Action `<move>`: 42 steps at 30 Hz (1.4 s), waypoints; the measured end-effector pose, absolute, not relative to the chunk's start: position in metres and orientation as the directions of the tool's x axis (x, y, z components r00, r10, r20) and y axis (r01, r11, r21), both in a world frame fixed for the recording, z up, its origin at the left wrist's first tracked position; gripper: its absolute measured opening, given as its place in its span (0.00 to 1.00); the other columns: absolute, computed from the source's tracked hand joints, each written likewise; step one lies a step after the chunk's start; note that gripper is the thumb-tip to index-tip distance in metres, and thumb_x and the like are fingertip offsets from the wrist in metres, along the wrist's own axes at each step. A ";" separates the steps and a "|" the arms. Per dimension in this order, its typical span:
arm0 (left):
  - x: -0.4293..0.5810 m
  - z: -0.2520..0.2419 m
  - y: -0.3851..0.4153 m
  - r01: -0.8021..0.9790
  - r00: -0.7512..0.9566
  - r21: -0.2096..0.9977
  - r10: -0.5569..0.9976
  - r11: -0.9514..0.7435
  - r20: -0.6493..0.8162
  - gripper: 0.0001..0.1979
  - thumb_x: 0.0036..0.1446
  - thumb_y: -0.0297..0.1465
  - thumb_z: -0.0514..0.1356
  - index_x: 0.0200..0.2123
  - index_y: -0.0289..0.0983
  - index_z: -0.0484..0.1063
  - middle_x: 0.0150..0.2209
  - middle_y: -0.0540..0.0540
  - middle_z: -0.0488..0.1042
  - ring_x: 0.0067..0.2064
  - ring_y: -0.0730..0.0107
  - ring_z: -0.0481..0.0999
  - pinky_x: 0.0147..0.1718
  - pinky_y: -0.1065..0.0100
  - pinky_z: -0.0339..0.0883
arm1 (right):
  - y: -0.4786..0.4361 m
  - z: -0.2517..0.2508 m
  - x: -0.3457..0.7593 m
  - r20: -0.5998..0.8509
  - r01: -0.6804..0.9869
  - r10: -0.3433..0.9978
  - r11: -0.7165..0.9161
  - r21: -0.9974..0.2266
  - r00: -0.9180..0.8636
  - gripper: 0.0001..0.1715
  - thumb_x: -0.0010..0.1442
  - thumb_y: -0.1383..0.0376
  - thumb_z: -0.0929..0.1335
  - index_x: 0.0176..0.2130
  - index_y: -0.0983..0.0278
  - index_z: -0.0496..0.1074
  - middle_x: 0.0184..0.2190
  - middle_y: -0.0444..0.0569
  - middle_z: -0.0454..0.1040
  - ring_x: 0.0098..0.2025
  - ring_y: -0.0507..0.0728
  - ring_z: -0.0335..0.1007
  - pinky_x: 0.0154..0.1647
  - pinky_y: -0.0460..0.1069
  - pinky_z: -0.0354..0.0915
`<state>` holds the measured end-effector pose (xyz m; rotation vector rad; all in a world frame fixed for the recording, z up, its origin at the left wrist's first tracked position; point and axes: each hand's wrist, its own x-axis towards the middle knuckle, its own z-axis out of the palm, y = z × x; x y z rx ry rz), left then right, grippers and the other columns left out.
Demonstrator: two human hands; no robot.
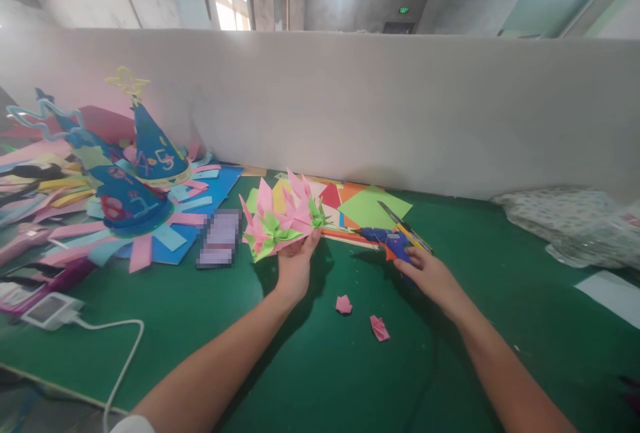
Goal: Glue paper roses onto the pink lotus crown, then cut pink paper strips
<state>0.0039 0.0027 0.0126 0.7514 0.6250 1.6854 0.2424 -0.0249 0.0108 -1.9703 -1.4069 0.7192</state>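
My left hand (295, 263) is closed on a pink and green folded paper flower (280, 219), held up just above the green table (310, 366). My right hand (427, 276) wraps round the handle of a blue glue gun (387, 238) that rests on the table with its nozzle pointing left towards the flower. Scissors with a yellow handle (403, 225) lie right behind the glue gun. Two small pink folded paper bits (344, 304) (379, 327) lie on the table between my arms.
Coloured paper sheets (370, 206) lie behind the flower by a white partition wall (400, 113). Blue paper party hats (150, 153) and paper strips crowd the left. A white charger with cable (50, 309) sits front left. A plastic bag (565, 219) lies far right.
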 end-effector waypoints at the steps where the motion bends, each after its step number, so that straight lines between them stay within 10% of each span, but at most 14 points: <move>1: 0.004 0.012 0.002 -0.640 -0.159 0.739 0.977 -0.211 0.142 0.19 0.44 0.34 0.69 0.40 0.37 0.71 0.37 0.46 0.77 0.50 0.62 0.73 0.55 0.59 0.60 | -0.025 0.012 0.241 -0.101 0.536 0.951 -0.251 -0.806 0.293 0.18 0.46 0.56 0.69 0.36 0.63 0.71 0.28 0.47 0.75 0.29 0.56 0.70 0.28 0.47 0.62; 10: 0.002 0.007 0.003 -0.611 -0.146 0.769 0.982 -0.185 0.121 0.13 0.40 0.36 0.70 0.29 0.36 0.74 0.31 0.49 0.78 0.39 0.66 0.77 0.46 0.63 0.67 | -0.029 0.020 0.230 -0.221 -0.137 0.956 -0.197 -0.971 0.192 0.11 0.44 0.62 0.70 0.30 0.63 0.68 0.23 0.41 0.68 0.22 0.49 0.64 0.23 0.44 0.65; 18: 0.002 0.004 0.012 -0.573 0.019 0.815 0.992 -0.088 0.121 0.15 0.38 0.33 0.71 0.30 0.35 0.73 0.31 0.47 0.77 0.42 0.63 0.76 0.46 0.64 0.65 | -0.037 0.024 0.225 0.010 -0.247 0.999 -0.003 -0.969 -0.050 0.19 0.51 0.53 0.68 0.21 0.64 0.62 0.13 0.38 0.56 0.14 0.45 0.45 0.12 0.42 0.43; 30: 0.009 -0.009 0.013 -0.612 0.038 0.789 0.994 -0.055 0.099 0.24 0.42 0.35 0.70 0.43 0.38 0.68 0.40 0.46 0.75 0.46 0.66 0.73 0.51 0.62 0.61 | -0.049 0.026 0.197 0.145 0.309 0.989 0.129 -0.942 0.031 0.20 0.53 0.53 0.66 0.18 0.62 0.62 0.14 0.42 0.63 0.19 0.50 0.57 0.21 0.46 0.56; 42: 0.010 -0.004 0.007 -0.524 0.026 0.852 0.999 -0.017 0.036 0.17 0.37 0.36 0.70 0.28 0.33 0.72 0.28 0.47 0.75 0.32 0.70 0.73 0.39 0.67 0.66 | -0.059 0.025 0.188 0.449 0.828 0.871 0.394 -0.399 -0.199 0.21 0.61 0.51 0.60 0.42 0.62 0.71 0.34 0.52 0.77 0.35 0.60 0.73 0.33 0.50 0.66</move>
